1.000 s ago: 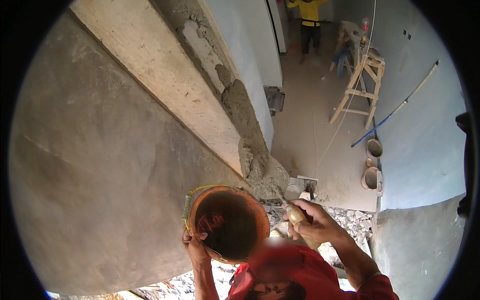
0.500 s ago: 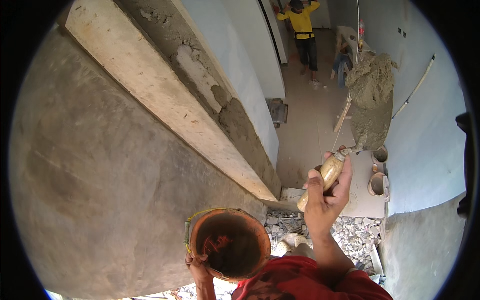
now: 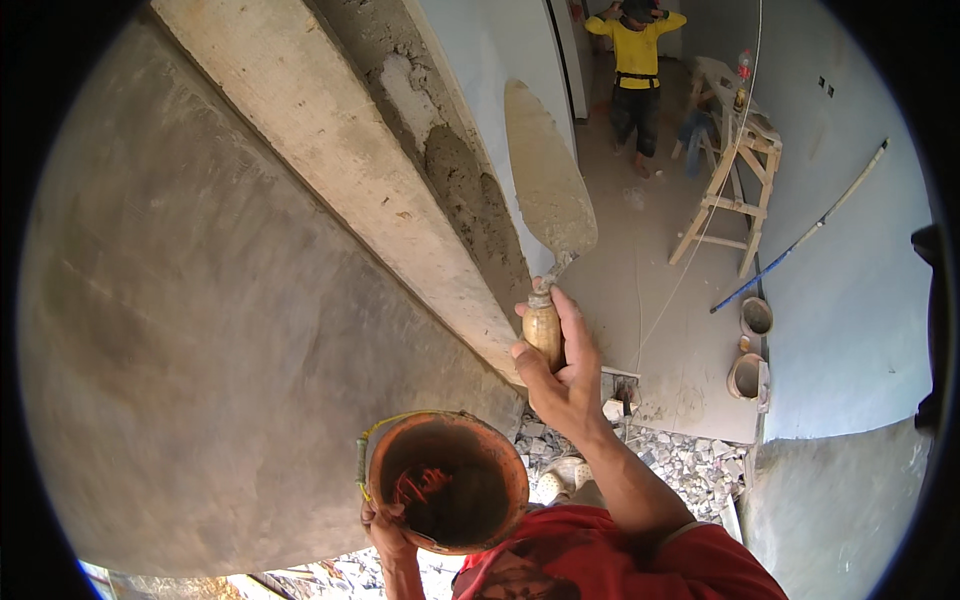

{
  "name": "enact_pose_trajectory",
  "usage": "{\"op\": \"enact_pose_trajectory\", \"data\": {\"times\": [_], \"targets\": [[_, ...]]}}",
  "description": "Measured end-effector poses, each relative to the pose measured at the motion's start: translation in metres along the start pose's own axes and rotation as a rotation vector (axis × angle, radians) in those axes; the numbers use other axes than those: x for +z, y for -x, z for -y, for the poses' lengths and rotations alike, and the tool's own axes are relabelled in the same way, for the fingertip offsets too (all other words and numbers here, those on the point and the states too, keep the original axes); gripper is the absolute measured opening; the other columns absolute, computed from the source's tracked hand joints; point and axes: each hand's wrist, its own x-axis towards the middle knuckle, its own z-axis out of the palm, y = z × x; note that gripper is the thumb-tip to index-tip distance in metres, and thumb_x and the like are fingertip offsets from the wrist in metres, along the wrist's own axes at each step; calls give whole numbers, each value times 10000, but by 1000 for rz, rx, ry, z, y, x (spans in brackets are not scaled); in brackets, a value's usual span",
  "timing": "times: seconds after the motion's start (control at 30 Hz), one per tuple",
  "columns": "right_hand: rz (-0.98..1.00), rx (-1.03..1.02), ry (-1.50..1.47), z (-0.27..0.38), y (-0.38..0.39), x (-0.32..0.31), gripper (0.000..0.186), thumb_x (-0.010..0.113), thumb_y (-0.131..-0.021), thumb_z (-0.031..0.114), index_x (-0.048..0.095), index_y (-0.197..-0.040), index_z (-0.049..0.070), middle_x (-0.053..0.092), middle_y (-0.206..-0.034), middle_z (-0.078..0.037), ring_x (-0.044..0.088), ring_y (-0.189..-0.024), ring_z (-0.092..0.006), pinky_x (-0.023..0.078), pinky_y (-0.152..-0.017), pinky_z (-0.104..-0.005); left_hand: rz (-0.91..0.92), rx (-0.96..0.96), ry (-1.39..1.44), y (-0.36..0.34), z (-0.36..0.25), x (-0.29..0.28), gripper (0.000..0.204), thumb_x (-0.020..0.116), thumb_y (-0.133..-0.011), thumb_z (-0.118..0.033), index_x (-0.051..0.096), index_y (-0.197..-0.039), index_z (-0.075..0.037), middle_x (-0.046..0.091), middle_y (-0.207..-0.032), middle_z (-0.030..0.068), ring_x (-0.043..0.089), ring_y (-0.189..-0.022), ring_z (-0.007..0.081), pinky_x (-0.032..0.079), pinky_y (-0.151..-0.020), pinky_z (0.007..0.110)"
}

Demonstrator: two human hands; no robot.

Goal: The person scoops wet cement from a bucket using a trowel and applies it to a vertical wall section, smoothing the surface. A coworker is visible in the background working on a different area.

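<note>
Swung left since half a second earlier, the trowel (image 3: 550,180), its heap of mortar gone, points to twelve o'clock from the right hand (image 3: 570,380), which grips its handle. The left hand (image 3: 388,530) clasps the rim of the orange bucket (image 3: 517,475) at half past seven. Rough grey mortar (image 3: 462,185) lines the ledge at eleven o'clock, bordered by a pale flat beam (image 3: 335,145); a blotched grey wall (image 3: 200,330) fills nine. Beyond, a wooden trestle (image 3: 738,200) stands on the floor (image 3: 610,310) toward one, near a pale blue wall (image 3: 850,330). Rubble (image 3: 690,462) lies at four. A co-worker (image 3: 636,60) stands at twelve, arms raised.
</note>
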Motion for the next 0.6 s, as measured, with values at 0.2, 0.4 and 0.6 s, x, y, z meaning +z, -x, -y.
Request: {"op": "enact_pose_trajectory", "data": {"times": [0.2,0.4,0.6], "targets": [[136,608,-74,-21,-13,-39,326,531,-1049,232,603,-1231,-29,593,-867,-46,549,-644,-91,466,-546,-250,58,17,-17,-3,3,-4,320,529,-650,76,633,-931,-36,706,-959,107,680,-872,251,585,-862,375],[277,523,-176,-36,-45,-42,432,468,-1103,353,598,-1024,-52,535,-687,-55,493,-490,-109,423,-446,-291,76,16,-34,1,0,-4,353,526,-652,74,629,-971,-37,705,-962,111,678,-888,254,586,-871,386],[338,511,-72,-72,-37,-25,417,434,-1104,354,583,-1002,-21,542,-684,-55,505,-491,-115,418,-435,-295,46,2,-2,0,1,-5,402,538,-640,75,648,-1013,-26,710,-982,111,681,-888,254,584,-863,377]]}}
